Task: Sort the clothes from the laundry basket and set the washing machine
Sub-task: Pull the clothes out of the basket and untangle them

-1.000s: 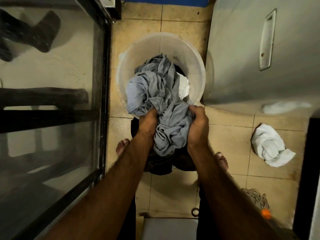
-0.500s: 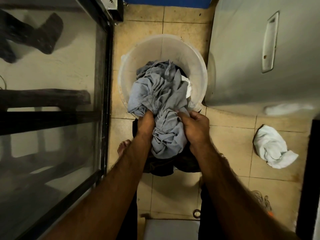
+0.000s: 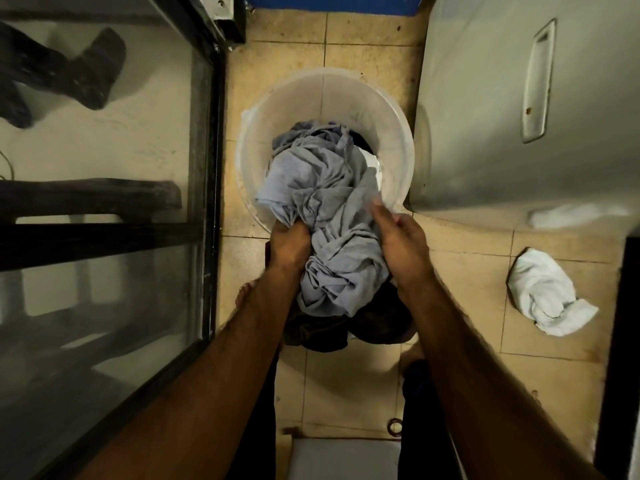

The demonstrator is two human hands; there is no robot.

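Observation:
A crumpled grey-blue garment (image 3: 329, 216) hangs over the near rim of a round translucent white bucket (image 3: 398, 133) on the tiled floor. My left hand (image 3: 289, 245) is clenched on the cloth's left side. My right hand (image 3: 401, 242) rests against its right side, fingers stretched forward along the fabric. White and dark clothing shows deeper in the bucket behind the grey piece. A dark garment (image 3: 346, 327) lies on the floor under the hanging end. The grey washing machine (image 3: 519, 116) stands to the right of the bucket.
A glass-fronted black-framed cabinet (image 3: 207, 168) walls the left side. A crumpled white cloth (image 3: 543, 292) lies on the tiles at right, beside a dark vertical panel (image 3: 620, 341). My bare feet stand just behind the dark garment. The floor strip is narrow.
The grey garment has slid lower toward the bucket's near rim. My right hand has loosened from a fist and its fingers now stretch forward along the cloth. The left hand keeps its grip.

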